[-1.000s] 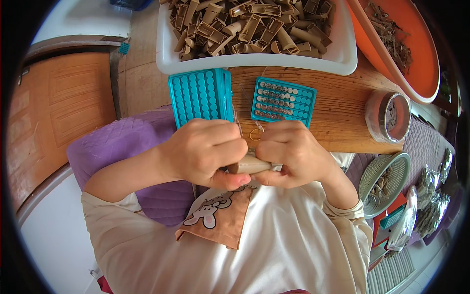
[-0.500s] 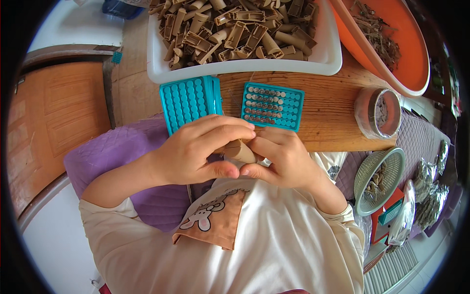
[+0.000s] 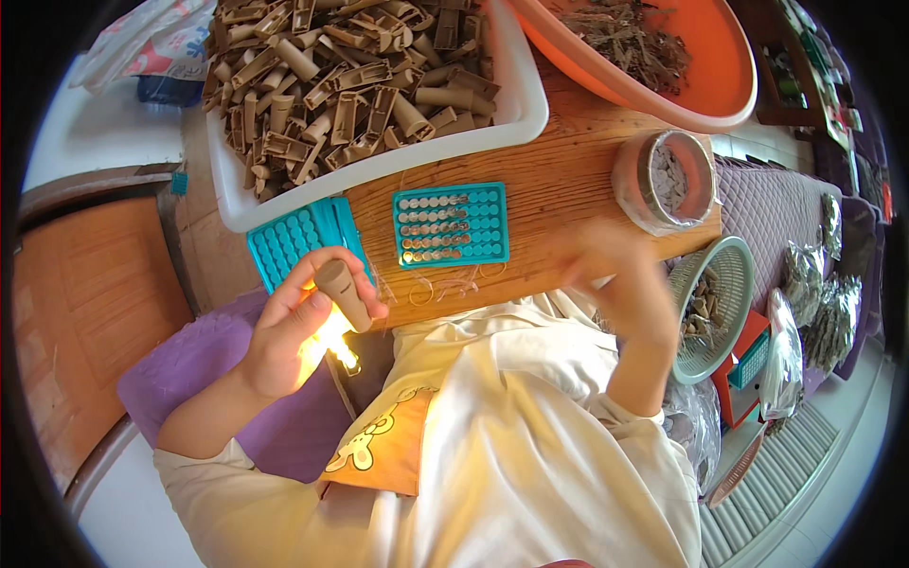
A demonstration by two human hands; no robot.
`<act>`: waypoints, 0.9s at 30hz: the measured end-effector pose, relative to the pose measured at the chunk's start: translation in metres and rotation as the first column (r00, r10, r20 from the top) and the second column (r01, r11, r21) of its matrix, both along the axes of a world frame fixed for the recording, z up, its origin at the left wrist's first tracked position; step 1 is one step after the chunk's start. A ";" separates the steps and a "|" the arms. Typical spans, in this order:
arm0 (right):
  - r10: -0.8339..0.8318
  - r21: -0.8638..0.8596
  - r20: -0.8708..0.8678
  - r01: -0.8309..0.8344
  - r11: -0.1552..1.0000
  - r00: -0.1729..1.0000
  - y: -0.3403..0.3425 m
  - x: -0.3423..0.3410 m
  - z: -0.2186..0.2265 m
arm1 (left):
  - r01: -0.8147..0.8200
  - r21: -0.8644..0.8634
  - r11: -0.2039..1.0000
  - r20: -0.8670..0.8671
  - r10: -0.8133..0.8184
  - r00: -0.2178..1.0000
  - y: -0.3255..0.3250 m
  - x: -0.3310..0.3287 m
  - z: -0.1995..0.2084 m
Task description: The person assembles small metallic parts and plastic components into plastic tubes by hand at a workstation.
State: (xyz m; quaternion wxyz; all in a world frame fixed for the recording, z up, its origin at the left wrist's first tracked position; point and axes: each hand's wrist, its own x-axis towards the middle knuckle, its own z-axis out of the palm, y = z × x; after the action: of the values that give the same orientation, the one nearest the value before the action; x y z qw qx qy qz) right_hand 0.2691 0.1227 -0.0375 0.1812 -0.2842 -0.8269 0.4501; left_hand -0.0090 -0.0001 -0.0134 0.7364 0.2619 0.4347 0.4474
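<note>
In my left hand (image 3: 284, 336) is a tan plastic cylinder (image 3: 345, 293), held tilted between thumb and fingers. A bright yellow light (image 3: 337, 343) glows just below it, at its lower end; the glare hides what the light comes from. My right hand (image 3: 615, 275) is raised over the table's right part, smeared by motion, so its fingers do not show clearly. Between the hands, a teal tray (image 3: 503, 232) holds rows of silver discs like button cells on its left side, with bare teal rounds on its right. Behind my left hand lie stacked teal trays (image 3: 284, 241).
A white bin (image 3: 530, 99) heaped with tan plastic shells stands at the back left. An orange basin (image 3: 734, 80) with brownish pieces is at the back right. A round tub (image 3: 696, 199) of small pale pieces stands on the wooden table (image 3: 559, 161). A green basket (image 3: 739, 284) sits at right.
My hands were together around the tan cylinder; now they are apart. The left has moved left with the cylinder, the right has swung right. A yellow light now glows, and the view has shifted.
</note>
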 end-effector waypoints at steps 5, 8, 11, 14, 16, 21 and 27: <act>-0.718 0.149 0.099 0.703 0.696 0.689 0.069 0.082 -0.031 | -0.030 -0.166 0.986 0.091 0.046 0.995 0.002 0.001 -0.002; -0.674 0.340 0.380 0.581 0.739 0.634 0.089 0.096 -0.050 | -0.028 -0.236 0.971 0.104 0.054 0.993 0.007 0.003 -0.004; -0.539 0.477 0.463 0.315 0.820 0.704 0.098 0.093 -0.064 | -0.020 -0.298 0.954 0.216 0.088 0.972 0.007 0.002 -0.013; -0.549 0.503 0.479 0.298 0.811 0.685 0.104 0.091 -0.074 | -0.053 -0.398 0.916 0.198 0.142 0.970 0.008 0.000 -0.016; -0.539 0.501 0.420 0.309 0.809 0.730 0.105 0.094 -0.071 | -0.074 -0.424 0.903 0.195 0.171 0.966 0.008 0.000 -0.019; -0.678 0.317 0.316 0.599 0.735 0.664 0.095 0.093 -0.054 | -0.092 -0.472 0.877 0.198 0.206 0.958 0.009 -0.007 -0.022; -0.701 0.200 0.342 0.680 0.705 0.626 0.093 0.103 -0.047 | -0.126 -0.483 0.866 0.210 0.255 0.944 0.011 -0.009 -0.022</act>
State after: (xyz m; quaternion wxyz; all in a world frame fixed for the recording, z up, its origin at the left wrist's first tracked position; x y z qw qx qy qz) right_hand 0.3725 0.2154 -0.0848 0.1773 -0.6585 -0.6844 0.2580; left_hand -0.0179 0.0106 -0.0357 0.7808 -0.0285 0.4496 0.4329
